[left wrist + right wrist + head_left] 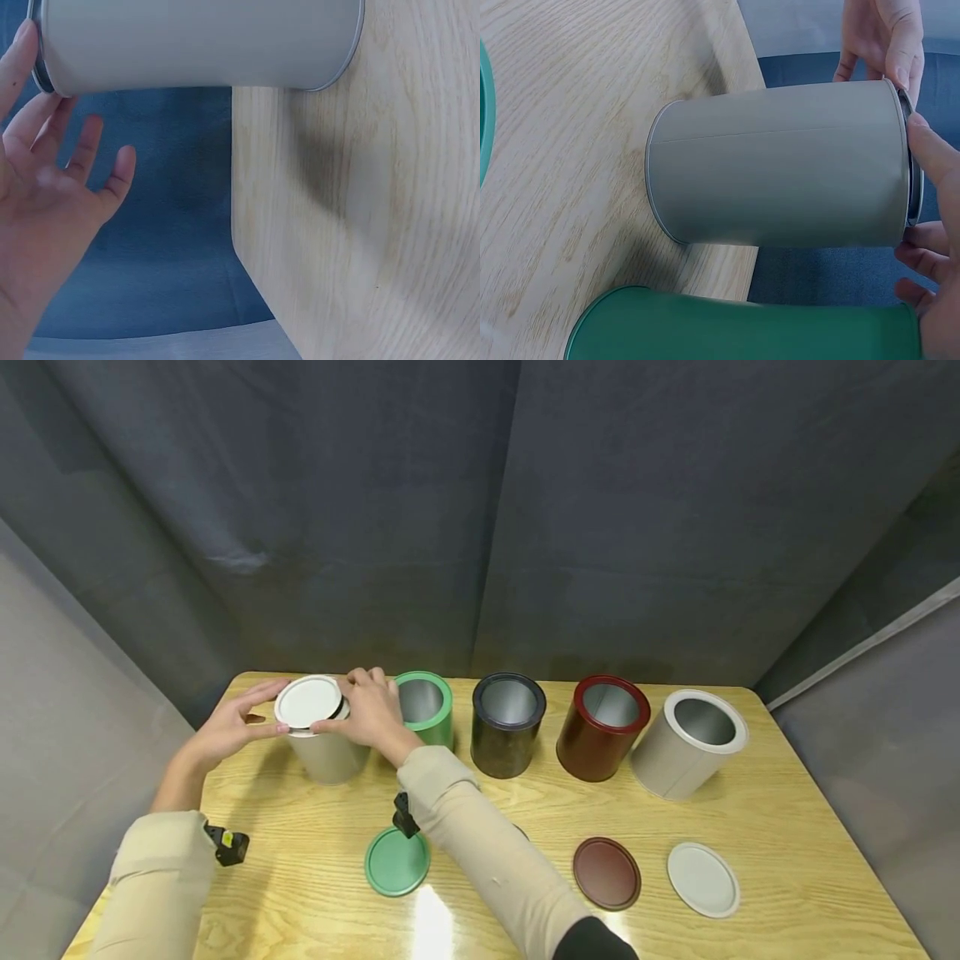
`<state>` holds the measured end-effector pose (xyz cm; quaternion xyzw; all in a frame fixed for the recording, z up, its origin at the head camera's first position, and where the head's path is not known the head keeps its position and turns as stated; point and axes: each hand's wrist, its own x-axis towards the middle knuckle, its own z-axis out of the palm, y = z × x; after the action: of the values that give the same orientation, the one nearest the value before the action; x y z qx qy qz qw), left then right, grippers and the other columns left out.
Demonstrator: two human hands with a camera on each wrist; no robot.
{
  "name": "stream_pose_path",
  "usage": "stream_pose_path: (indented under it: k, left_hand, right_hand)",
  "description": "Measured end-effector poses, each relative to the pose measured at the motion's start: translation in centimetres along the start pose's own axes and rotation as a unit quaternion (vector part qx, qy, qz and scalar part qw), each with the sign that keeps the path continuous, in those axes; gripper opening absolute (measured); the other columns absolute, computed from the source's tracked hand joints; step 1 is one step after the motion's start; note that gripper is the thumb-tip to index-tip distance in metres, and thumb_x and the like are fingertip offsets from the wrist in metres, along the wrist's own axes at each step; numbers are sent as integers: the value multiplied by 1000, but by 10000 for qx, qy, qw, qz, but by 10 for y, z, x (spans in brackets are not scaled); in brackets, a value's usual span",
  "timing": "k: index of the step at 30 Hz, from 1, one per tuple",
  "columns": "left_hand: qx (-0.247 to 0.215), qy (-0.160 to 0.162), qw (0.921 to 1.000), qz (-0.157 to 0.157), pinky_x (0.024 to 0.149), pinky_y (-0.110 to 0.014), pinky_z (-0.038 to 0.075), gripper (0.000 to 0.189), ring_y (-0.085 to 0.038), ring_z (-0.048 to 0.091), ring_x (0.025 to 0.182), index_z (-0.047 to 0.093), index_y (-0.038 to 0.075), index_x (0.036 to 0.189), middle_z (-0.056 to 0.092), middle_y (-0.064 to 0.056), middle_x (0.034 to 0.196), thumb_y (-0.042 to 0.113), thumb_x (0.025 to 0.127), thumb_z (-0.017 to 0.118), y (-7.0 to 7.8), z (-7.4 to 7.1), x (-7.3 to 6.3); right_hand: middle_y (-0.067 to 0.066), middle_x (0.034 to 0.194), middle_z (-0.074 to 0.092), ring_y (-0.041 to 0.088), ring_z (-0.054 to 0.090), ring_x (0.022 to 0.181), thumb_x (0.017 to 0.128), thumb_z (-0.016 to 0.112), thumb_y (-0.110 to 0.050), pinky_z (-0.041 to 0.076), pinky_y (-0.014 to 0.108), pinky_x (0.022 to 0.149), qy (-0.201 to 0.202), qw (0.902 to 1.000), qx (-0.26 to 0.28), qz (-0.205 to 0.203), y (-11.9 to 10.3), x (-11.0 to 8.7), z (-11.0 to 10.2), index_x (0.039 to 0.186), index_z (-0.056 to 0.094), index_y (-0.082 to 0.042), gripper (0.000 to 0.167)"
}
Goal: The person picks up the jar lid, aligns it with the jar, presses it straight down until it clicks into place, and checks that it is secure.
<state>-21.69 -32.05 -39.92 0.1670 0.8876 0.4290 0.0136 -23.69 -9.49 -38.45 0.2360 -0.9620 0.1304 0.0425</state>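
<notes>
Sleeves: folded back.
White lid: held at pale can's mouth.
Left hand, right hand: fingers clamped on lid's edge.

The held lid is white; the can under it is pale beige. The green can, black can and dark red can look plain-coloured; the table shows yellowish wood grain.

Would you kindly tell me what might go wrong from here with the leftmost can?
A dark gap shows between the white lid and the leftmost can, so the lid might jam crookedly or slip off. The right hand is close beside the green can and could bump it. Fingertips near the rim might also get pinched.
</notes>
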Motion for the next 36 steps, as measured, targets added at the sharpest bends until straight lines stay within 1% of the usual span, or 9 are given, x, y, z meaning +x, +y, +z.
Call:
stream_pose_path:
  k: [6,14,17,20,24,26,31,33,36]
  left_hand:
    - [-63,-105,9998,-178,84,-41,40,64,-26,31,123,38,3,138,32,-18,141,13,81,69,-1,0,0]
    - [-332,-341,9984,-302,78,-16,42,66,-15,35,119,35,1,139,28,-19,143,14,83,67,5,-1,0]
    - [-264,-392,9983,-328,81,-23,42,66,-26,32,123,33,-1,139,26,-20,143,14,84,66,5,-1,0]
    - [-125,-436,9981,-412,87,-40,40,68,-37,30,123,30,-1,140,24,-23,144,16,84,65,7,-2,0]
    - [20,-415,9978,-509,90,-57,33,70,-42,30,122,28,1,142,23,-25,144,19,85,65,10,-1,-1]
    - [61,-321,9984,-471,90,-53,36,68,-39,31,122,29,1,141,25,-23,143,19,85,63,11,0,-1]
    - [213,91,9995,-216,78,-24,44,60,-33,39,117,38,-1,136,37,-21,137,20,86,63,12,4,0]
    - [333,196,9992,-129,78,-26,44,57,-34,40,116,43,-2,133,40,-21,135,19,85,64,12,5,1]
    - [523,213,9984,-54,80,-42,44,55,-36,40,116,46,-3,130,42,-23,132,19,84,66,12,6,2]
  right_hand:
    - [-7,125,46,14,36,109,70,54,-73,30,30,83,-50,9999,-97,34,0,1,1,132,49,-24,79]
    - [-7,125,45,14,35,109,70,53,-74,30,31,84,-152,9996,-196,113,1,1,0,132,49,-25,80]
    - [-7,126,45,14,35,110,70,51,-74,30,31,84,-193,9995,-236,126,1,0,-1,133,49,-25,79]
    - [-7,126,45,14,35,110,71,50,-75,30,31,84,-239,9993,-272,126,2,-1,-3,133,48,-26,79]
    - [-7,123,45,14,35,109,72,50,-74,29,30,82,-242,9992,-272,141,3,-2,-4,133,48,-26,78]
    - [-7,123,45,14,35,109,72,50,-73,29,30,82,-193,9994,-257,130,4,-2,-4,133,49,-27,76]
    - [-6,121,46,14,36,107,74,51,-70,29,30,82,-48,9997,-241,12,4,-3,-4,130,51,-28,70]
    - [-6,119,46,14,36,105,75,51,-70,29,30,81,-25,9997,-239,-17,4,-3,-3,129,53,-29,67]
    - [-7,116,46,13,36,102,76,50,-69,29,30,79,-40,9996,-271,-15,4,-3,-2,127,54,-30,64]
